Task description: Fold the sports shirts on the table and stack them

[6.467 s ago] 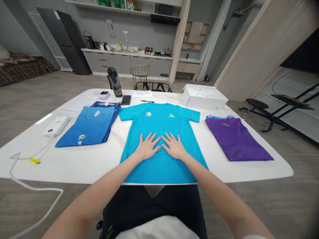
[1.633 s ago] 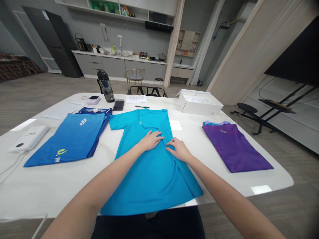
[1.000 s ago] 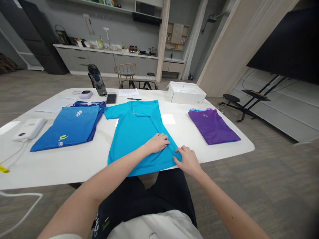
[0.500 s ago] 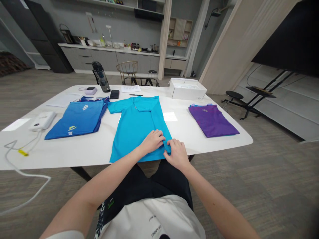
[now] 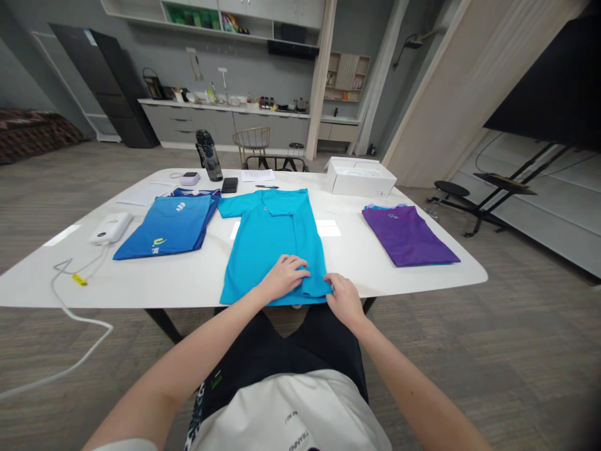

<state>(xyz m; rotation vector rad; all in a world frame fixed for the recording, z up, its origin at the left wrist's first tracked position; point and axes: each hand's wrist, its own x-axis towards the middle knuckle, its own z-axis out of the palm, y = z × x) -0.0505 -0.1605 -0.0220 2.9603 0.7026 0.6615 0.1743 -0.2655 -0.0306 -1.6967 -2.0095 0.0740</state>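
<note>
A turquoise short-sleeved shirt (image 5: 265,244) lies on the white table in front of me, its right side folded inward over the body and its left sleeve spread out. My left hand (image 5: 285,275) rests on the lower part of the shirt, fingers slightly bent and pressing on the cloth beside the folded flap. At the lower right corner, my right hand (image 5: 344,298) pinches the shirt's edge between thumb and fingers.
Folded blue shirts (image 5: 164,225) lie to the left, near a white power device (image 5: 111,228) with a cable. Folded purple clothing (image 5: 407,237) lies on the right. A white box (image 5: 360,177), a black phone-like item (image 5: 230,185) and a dark bottle (image 5: 209,156) stand farther back.
My right hand has moved outward to the right with the shirt's lower corner, and the gap between my hands has widened. My left hand stays on the cloth. The view has shifted slightly.
</note>
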